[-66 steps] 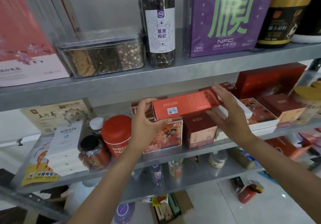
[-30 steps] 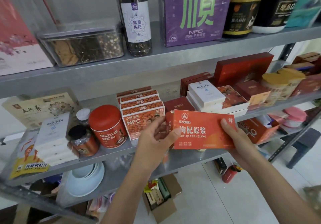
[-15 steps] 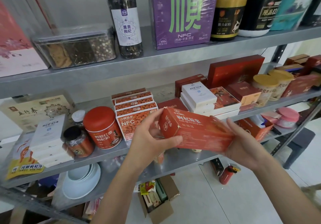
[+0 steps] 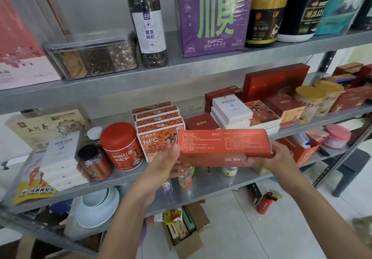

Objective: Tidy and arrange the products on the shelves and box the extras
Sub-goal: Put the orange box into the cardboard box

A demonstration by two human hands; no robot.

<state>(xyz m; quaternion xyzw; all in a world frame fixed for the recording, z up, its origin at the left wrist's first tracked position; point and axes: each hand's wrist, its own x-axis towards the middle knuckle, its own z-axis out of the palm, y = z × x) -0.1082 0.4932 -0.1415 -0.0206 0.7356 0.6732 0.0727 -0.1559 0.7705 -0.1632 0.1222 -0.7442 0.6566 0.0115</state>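
I hold a long red-orange carton level in front of the middle shelf, its side with small printed text turned up. My left hand grips its left end, thumb on top. My right hand grips the right end from below and behind. Behind the carton on the shelf stand a stack of orange NFC boxes, a dark red box, white boxes and a red tin.
The top shelf carries a clear container, a tall jar, a purple box and dark tubs. An open cardboard box of items sits on the floor. White bowls lie on the lower shelf.
The carton came off the stack on the middle shelf and toward me. Both hands have turned it over, from its front label to the side with small print.
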